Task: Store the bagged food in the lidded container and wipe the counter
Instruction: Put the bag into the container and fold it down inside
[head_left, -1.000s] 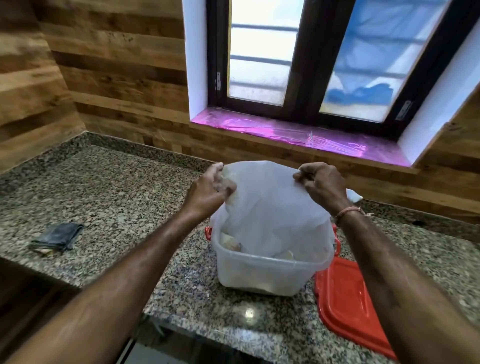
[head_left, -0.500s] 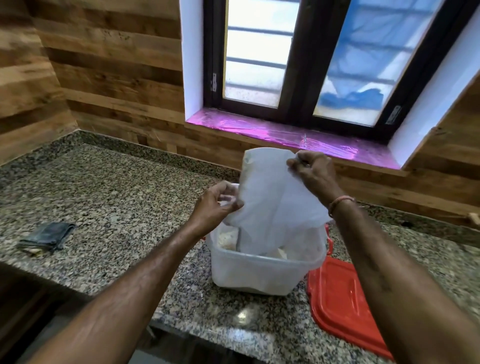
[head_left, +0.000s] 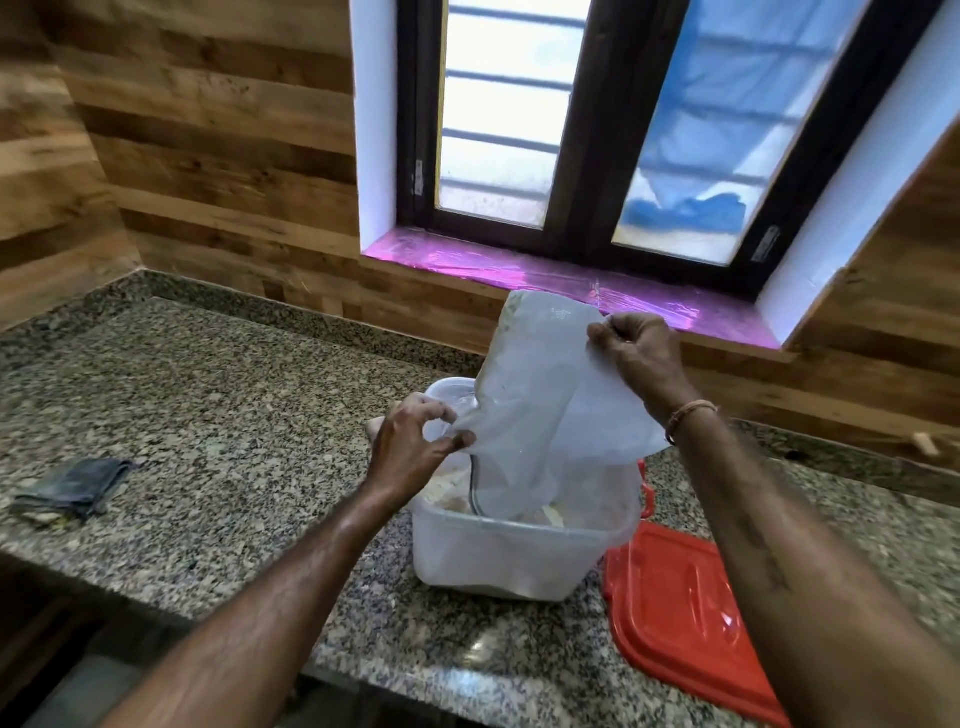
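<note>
The red lid (head_left: 685, 618) lies on the counter (head_left: 218, 415) beside the clear container (head_left: 514, 556). Over it, the left hand (head_left: 415, 447) pinches the plastic bag (head_left: 545, 405) low; farther back, the right hand (head_left: 641, 353) grips its top corner.

Daylight from window (head_left: 597, 130), panes overexposed; glare spot on counter (head_left: 475, 647); edges warped, possibly slight motion blur.

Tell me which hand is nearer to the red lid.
Right. The right hand pinches the plastic bag's top, above the red lid behind it; the left hand grips the bag across the container.
</note>
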